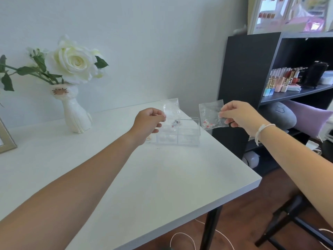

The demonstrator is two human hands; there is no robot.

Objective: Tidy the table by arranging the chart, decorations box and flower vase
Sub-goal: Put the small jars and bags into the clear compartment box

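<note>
Clear decorations box (187, 134) near table (248, 181) edge.

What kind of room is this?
Probably a nail-art or craft corner at home: rows of polish bottles on the black shelf, and a clear compartment box of tiny decorations on the white table.

The scene is bright with soft, even daylight, and the white table (162, 177) shows only faint shadows. Beyond the fingers (224, 112) the dark shelf (248, 78) bends from wide-angle distortion. The whole picture is slightly soft.
</note>
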